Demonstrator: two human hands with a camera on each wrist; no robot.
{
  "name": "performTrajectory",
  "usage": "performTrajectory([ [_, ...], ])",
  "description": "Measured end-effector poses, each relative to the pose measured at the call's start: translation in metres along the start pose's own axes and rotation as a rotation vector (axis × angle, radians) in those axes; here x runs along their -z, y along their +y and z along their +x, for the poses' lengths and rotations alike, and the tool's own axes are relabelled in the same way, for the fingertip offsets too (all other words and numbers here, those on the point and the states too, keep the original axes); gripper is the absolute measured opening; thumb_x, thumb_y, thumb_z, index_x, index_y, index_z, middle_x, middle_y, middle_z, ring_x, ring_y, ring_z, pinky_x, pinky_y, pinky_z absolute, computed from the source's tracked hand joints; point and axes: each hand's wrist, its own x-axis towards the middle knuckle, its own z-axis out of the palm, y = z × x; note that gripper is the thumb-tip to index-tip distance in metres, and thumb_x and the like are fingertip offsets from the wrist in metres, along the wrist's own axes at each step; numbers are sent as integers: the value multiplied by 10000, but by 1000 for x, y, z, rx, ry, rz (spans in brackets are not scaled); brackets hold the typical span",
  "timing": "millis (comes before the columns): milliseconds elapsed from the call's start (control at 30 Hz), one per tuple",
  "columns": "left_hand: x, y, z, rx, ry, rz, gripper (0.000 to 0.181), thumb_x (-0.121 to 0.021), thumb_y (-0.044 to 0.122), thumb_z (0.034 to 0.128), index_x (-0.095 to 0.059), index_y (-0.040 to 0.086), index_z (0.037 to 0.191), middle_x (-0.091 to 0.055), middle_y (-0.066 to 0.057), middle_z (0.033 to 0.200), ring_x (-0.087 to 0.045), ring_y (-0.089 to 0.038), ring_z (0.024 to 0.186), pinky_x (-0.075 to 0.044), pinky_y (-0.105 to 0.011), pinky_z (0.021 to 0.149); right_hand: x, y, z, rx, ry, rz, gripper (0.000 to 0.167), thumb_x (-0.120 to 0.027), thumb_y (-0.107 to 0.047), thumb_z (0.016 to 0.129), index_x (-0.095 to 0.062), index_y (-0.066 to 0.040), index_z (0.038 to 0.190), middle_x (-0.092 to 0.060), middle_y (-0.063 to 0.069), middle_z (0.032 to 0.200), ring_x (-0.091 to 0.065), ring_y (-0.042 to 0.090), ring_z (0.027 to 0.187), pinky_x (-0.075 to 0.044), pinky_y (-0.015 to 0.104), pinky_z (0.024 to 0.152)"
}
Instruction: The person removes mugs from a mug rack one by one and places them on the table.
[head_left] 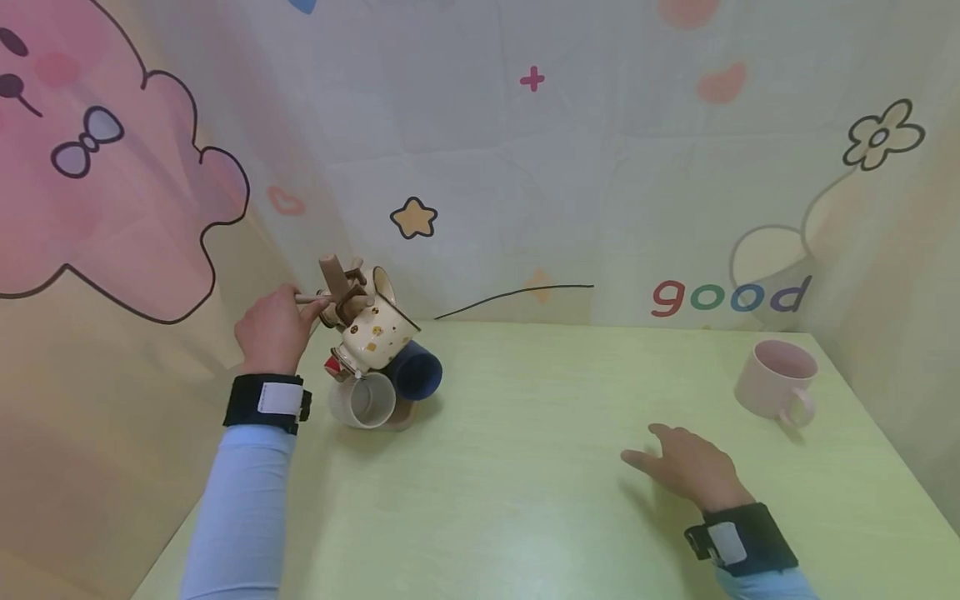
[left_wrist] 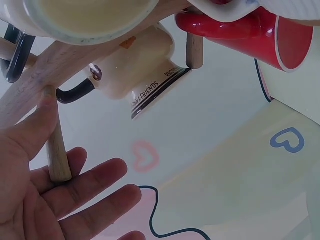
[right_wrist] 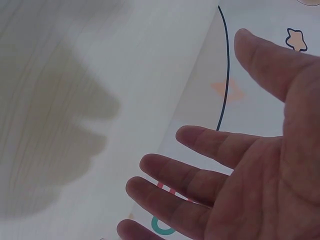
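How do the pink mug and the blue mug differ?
The pink mug stands upright on the table; the blue mug is tilted at the wooden rack. The pink mug is pale, the blue mug dark. Neither is held, and both look plain-coloured.

Here at the right of the head view, "good" (head_left: pixel 731 297) pops out in coloured letters on the backdrop (head_left: pixel 480 142), with a pink plus sign (head_left: pixel 532 79) at upper middle! Over to my left wrist view, upper middle: "FRIENDS" along the rim of a cream mug (left_wrist: pixel 137 60), the lettering beside it only partly legible. Lower middle of my right wrist view, a green "o" (right_wrist: pixel 155 227) peeks past my right fingers (right_wrist: pixel 167 204).
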Motion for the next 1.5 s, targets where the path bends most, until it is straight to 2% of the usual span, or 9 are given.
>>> performTrajectory([
  [567, -1, 16, -14, 74, 67, 45, 484, -634, 465, 948, -624, -5, 834, -594, -179, 701, -594, -383, 684, -422, -432, 527, 1, -2, -2, 5, -2, -9, 809, -576, -587, 919, -524, 112, 1321, -558, 363, 1255, -517, 535, 1171, -462, 665, 864],
  [900, -4, 22, -14, 65, 76, 66, 528, -601, 480, 944, -586, 37, 658, -560, -141, 621, -583, -367, 652, -408, -405, 501, 1, -2, -1, 10, -3, -4, 804, -582, -586, 915, -532, 113, 1310, -569, 360, 1237, -529, 532, 1154, -472, 660, 846],
  [1500, -5, 35, -16, 53, 54, 101, 576, -531, 451, 962, -562, 55, 544, -539, -124, 588, -560, -340, 629, -377, -372, 471, -1, -1, 1, 13, -2, -5, 804, -577, -587, 919, -530, 113, 1313, -562, 360, 1251, -517, 530, 1174, -458, 661, 874],
])
